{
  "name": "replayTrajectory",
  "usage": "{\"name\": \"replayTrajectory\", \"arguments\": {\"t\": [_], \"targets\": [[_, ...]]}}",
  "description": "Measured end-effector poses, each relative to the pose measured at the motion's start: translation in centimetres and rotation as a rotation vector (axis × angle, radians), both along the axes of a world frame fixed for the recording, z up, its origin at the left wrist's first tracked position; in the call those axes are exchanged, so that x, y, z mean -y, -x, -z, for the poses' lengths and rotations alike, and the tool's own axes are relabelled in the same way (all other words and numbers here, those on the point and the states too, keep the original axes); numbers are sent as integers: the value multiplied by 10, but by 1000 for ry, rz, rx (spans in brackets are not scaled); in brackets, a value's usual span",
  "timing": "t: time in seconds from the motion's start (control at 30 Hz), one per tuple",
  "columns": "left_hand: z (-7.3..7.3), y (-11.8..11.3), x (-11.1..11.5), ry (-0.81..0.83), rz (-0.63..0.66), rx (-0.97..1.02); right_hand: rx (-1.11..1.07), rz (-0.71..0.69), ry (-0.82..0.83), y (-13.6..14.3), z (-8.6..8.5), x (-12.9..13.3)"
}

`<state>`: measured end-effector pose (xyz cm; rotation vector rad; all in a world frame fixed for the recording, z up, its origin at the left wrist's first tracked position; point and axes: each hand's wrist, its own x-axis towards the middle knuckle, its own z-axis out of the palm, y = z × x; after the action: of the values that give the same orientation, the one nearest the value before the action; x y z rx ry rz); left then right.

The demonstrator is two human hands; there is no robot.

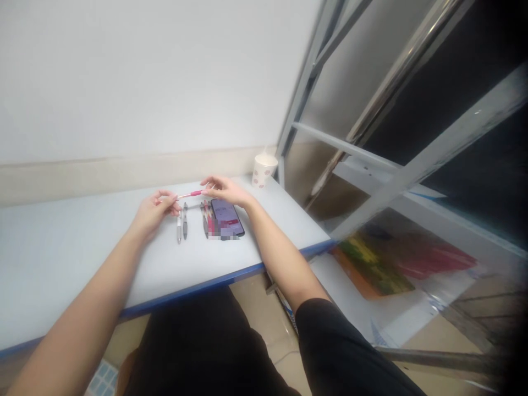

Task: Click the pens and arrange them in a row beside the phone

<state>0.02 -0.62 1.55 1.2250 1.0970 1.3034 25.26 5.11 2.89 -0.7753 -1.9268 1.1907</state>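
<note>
A pink and pale pen (190, 194) is held level above the table, stretched between my two hands. My left hand (161, 208) pinches its left end, and my right hand (223, 190) has thumb and fingers closed on the pink right end. Below lie a white pen (179, 229) and a grey pen (185, 221), side by side near my left hand. Several more pens, grey and pink (205, 221), lie beside a smartphone (228, 214) with its screen lit. A blurred patch covers the lower part of the phone and the nearby pens.
The white table (173, 275) has a blue front edge and meets a pale wall (144, 82). At the back right corner stands a patterned paper cup (264, 170). A metal frame rack (363, 157) rises on the right, with a colourful packet (373, 264) on its lower shelf.
</note>
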Motion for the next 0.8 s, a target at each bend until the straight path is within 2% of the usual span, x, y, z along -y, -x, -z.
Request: {"name": "replayTrajectory", "arguments": {"t": [0.1, 0.27, 0.47, 0.63, 0.8], "targets": [[0, 0, 0, 10, 14, -6, -7, -63, 59, 6, 5, 0], [2, -1, 0, -9, 9, -2, 113, 21, 35, 13, 7, 3], [5, -3, 0, -23, -5, 28, -25, -69, 67, 14, 7, 4], [8, -5, -1, -44, 4, 39, 90, -34, 46, 15, 6, 5], [8, -3, -2, -60, -35, 54, 19, -62, 66, 16, 5, 6]]}}
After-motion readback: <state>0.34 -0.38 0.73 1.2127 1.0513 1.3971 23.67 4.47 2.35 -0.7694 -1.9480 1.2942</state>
